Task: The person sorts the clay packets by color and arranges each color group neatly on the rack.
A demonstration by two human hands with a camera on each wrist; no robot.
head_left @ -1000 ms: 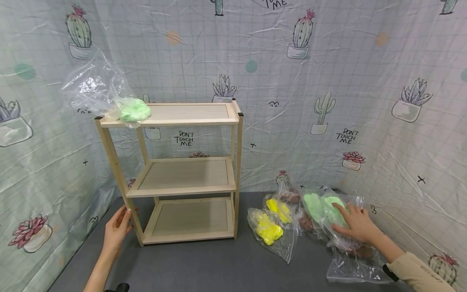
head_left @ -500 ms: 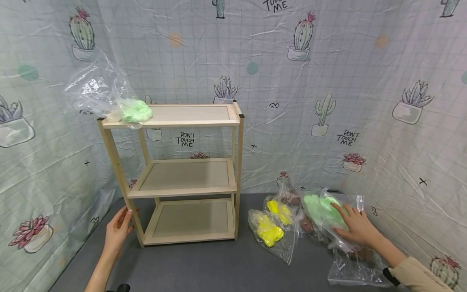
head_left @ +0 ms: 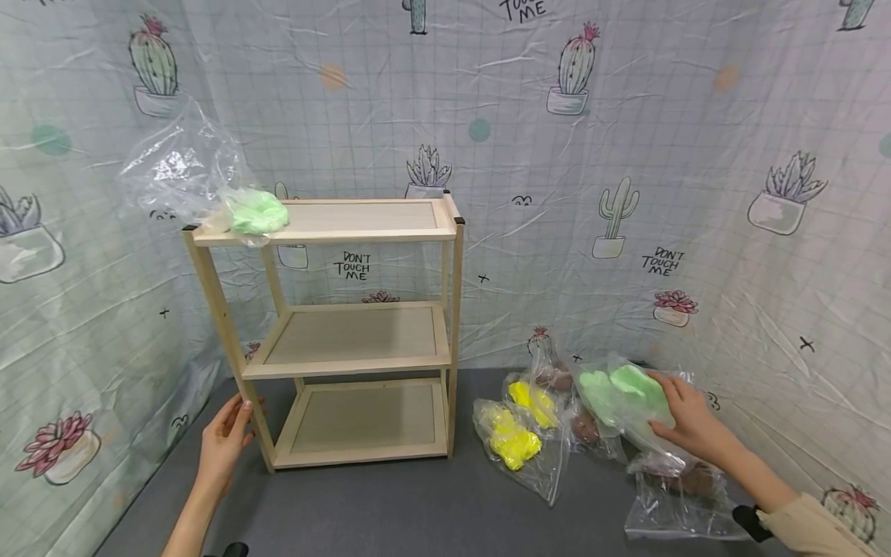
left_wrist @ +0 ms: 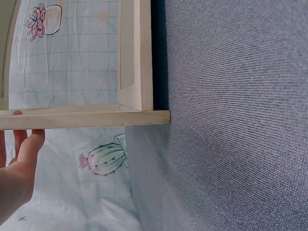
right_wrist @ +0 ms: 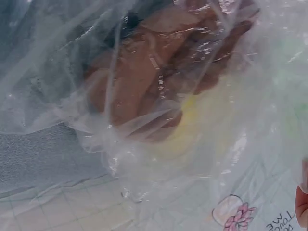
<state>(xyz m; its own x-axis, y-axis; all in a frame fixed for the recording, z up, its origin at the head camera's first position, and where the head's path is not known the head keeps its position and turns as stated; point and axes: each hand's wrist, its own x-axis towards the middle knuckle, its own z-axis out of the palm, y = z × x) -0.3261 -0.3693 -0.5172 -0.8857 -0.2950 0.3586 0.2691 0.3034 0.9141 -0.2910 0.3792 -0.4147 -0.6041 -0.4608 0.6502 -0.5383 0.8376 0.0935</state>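
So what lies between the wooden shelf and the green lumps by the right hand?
In the head view, bagged yellow lumps and brown lumps lie there, the yellow nearer the wooden shelf.

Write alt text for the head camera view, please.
A right hand grips a clear plastic bag of pale green material; the left hand holds a front leg of a three-tier wooden rack. Bagged yellow lumps lie between; another green bag sits atop the rack.

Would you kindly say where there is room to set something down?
The middle shelf and bottom shelf are bare, as is the top shelf right of its green bag. The tabletop is free in front of the rack, left of the yellow bags. The right is crowded: more bags bunch around the right hand.
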